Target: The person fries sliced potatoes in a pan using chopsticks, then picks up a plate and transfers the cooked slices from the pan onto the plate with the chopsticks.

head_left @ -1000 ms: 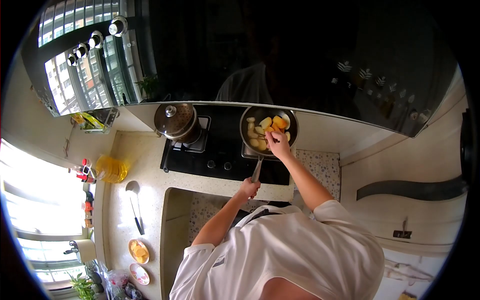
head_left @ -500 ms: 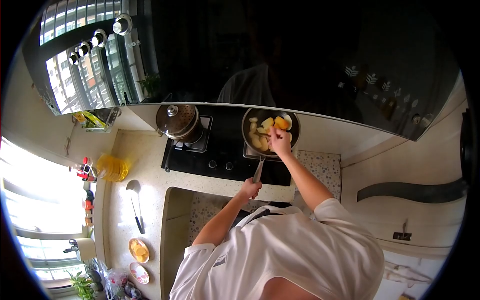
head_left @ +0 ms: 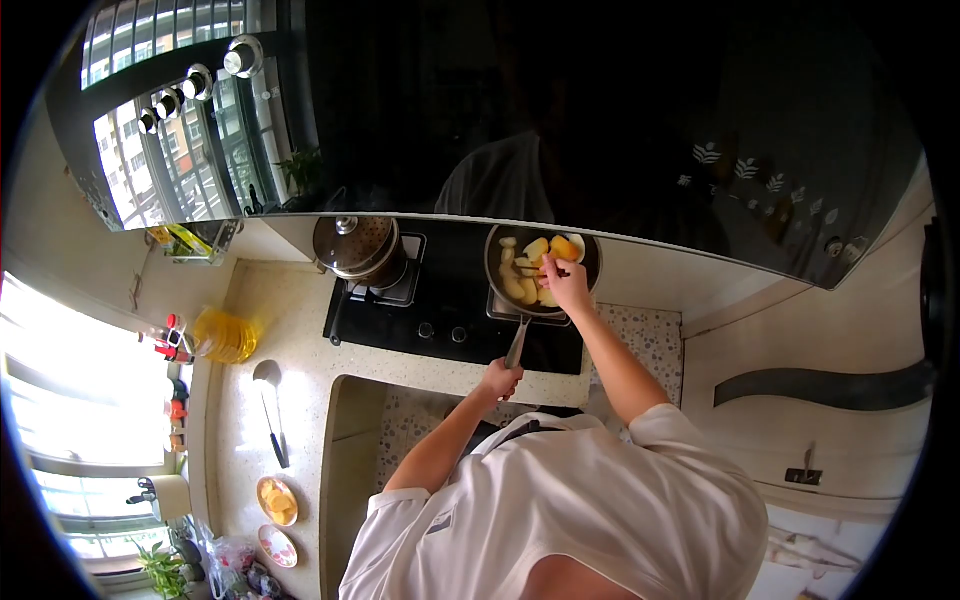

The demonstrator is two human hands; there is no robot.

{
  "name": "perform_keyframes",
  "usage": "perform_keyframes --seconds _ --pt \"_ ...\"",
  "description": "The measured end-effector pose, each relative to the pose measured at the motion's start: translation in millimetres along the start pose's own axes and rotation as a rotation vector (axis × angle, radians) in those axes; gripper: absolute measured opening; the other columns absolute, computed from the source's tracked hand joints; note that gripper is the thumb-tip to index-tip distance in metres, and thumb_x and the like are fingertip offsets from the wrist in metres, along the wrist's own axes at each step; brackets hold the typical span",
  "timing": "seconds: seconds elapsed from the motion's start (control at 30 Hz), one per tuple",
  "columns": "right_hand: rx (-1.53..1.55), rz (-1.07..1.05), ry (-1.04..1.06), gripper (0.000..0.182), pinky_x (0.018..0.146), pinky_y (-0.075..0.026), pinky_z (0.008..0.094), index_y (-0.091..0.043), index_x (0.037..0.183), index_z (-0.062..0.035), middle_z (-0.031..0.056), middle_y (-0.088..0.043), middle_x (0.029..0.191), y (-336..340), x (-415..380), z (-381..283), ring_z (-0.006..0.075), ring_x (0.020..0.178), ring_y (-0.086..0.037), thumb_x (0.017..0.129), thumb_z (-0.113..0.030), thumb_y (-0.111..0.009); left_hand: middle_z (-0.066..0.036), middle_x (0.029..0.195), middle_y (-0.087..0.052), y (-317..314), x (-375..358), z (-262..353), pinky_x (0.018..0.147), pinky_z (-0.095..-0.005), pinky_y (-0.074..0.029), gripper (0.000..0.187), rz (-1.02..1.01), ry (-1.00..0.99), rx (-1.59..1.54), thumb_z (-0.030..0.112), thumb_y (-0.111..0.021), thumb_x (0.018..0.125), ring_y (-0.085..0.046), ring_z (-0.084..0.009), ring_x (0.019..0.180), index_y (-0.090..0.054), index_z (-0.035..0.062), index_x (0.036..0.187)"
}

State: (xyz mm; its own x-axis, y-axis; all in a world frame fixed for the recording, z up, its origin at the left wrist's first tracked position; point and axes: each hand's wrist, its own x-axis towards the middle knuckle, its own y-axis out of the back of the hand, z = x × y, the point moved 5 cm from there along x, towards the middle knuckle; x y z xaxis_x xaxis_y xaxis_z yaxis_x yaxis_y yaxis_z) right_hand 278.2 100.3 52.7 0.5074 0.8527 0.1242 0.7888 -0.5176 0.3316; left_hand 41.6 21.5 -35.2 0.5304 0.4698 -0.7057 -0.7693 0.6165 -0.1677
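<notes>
My left hand (head_left: 500,380) is closed around the handle (head_left: 516,343) of a dark frying pan (head_left: 592,272) on the right burner. Over the pan, my right hand (head_left: 567,285) is closed on thin brown chopsticks (head_left: 530,269), whose tips reach among the food. Pale, elongated food pieces (head_left: 514,288) lie in the left and lower part of the pan. Yellow-orange chunks (head_left: 567,247) sit toward its far right side. My right fingers cover some of the food.
A lidded pot (head_left: 356,243) stands on the left burner. The black range hood (head_left: 600,130) overhangs the stove (head_left: 450,290). Along the left counter are an oil jug (head_left: 226,336), a ladle (head_left: 268,405), a plate of yellow food (head_left: 278,500) and a patterned plate (head_left: 279,546).
My right hand has shifted slightly right and toward me, and the chopsticks now show more clearly. A yellow-orange chunk in the pan has moved a little. My left hand stays on the handle.
</notes>
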Motion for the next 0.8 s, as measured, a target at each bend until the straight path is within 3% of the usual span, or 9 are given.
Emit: perform_keyframes --seconds 0.3,0.8 --pt "0.441 0.076 -0.308 0.048 0.059 -0.058 0.03 -0.064 0.089 0.0046 0.0112 -0.068 0.076 -7.8 3.9 14.4 0.0192 0.066 -0.071 0.1 -0.041 -0.054 -0.003 0.058 -0.046 -0.2 -3.6 2.6 0.037 -0.0323 -0.033 0.012 0.02 0.003 0.016 0.014 -0.06 0.08 -0.04 -0.0129 0.04 -0.052 0.0054 0.082" --pt "0.496 0.158 -0.354 0.042 0.057 -0.057 0.0304 -0.062 0.092 0.0042 0.0108 -0.067 0.076 -11.5 -1.6 12.1 0.0212 0.065 -0.071 0.101 -0.036 -0.053 -0.004 0.059 -0.047 0.4 -3.0 2.6 0.038 -0.033 -0.033 0.012 0.022 -0.001 0.008 0.013 -0.06 0.08 -0.04 -0.0136 0.04 -0.052 0.004 0.084"
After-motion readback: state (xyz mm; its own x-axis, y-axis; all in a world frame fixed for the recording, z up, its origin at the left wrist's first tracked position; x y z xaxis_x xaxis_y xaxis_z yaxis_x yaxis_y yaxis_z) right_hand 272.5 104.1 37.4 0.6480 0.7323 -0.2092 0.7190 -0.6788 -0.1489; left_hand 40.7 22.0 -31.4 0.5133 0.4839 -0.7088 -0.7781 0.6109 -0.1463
